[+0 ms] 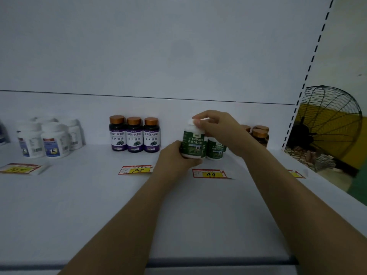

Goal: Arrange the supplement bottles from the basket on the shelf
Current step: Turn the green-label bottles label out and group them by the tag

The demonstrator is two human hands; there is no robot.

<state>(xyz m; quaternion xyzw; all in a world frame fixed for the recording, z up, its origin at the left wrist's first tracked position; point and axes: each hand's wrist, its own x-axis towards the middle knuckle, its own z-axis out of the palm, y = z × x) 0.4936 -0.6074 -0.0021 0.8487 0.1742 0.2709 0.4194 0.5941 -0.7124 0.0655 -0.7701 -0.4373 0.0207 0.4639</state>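
Left of frame: white bottles (45, 139) cluster on the shelf (99, 195). Centre-left: three purple-label bottles (135, 134) in a row. Centre: left grip (174, 155) wraps the base of the green-label bottle (193, 141); right grip (216, 126) pinches its cap. The bottle is upright, just beside a second green bottle (215, 148). Risk: sideways drift on release knocks that neighbour into the amber bottles (260, 135) at right.
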